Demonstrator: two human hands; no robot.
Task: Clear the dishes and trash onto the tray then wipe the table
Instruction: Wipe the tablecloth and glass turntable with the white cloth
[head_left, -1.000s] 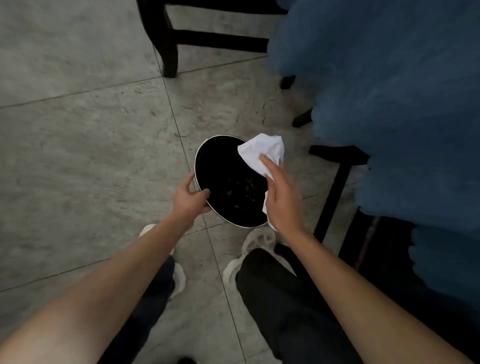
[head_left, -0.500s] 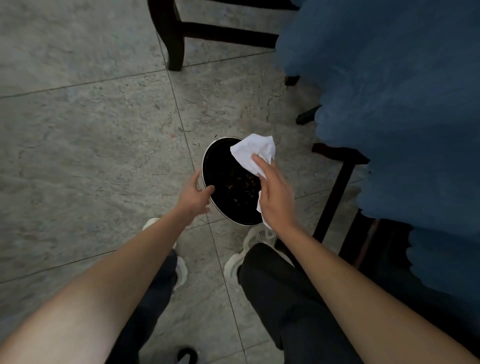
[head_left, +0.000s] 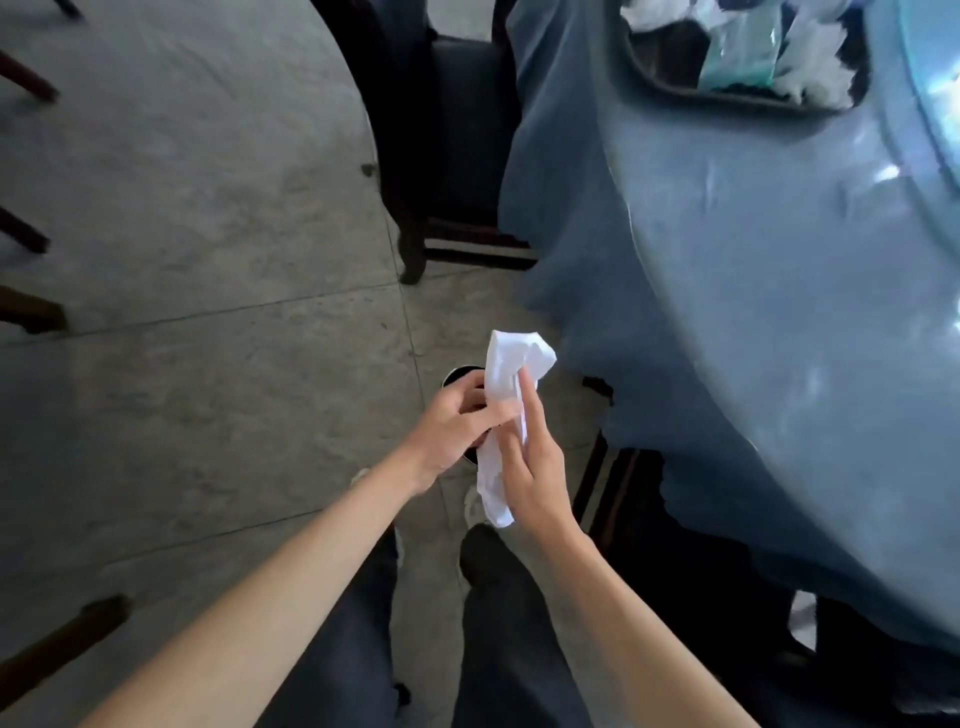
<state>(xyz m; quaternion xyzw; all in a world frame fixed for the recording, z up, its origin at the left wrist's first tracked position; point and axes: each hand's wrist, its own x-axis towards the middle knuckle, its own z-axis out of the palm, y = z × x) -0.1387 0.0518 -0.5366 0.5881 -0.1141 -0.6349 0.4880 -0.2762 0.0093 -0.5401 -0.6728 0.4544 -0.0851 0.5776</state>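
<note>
Head view: the round surface draped in blue cloth (head_left: 753, 312) fills the right side, its hem hanging just right of the hands. A dark tray (head_left: 748, 98) with white and teal trash sits at its far edge. Open grey tiled floor (head_left: 182, 260) spreads to the left, and a dark wooden chair (head_left: 447, 156) stands ahead. Both forearms reach forward over the legs. The right hand (head_left: 535, 473) holds a crumpled white cloth (head_left: 506, 379) upright in a curled grip. The left hand (head_left: 457, 426) pinches the cloth's middle, covering a black round dish (head_left: 460, 373) whose rim alone shows.
</note>
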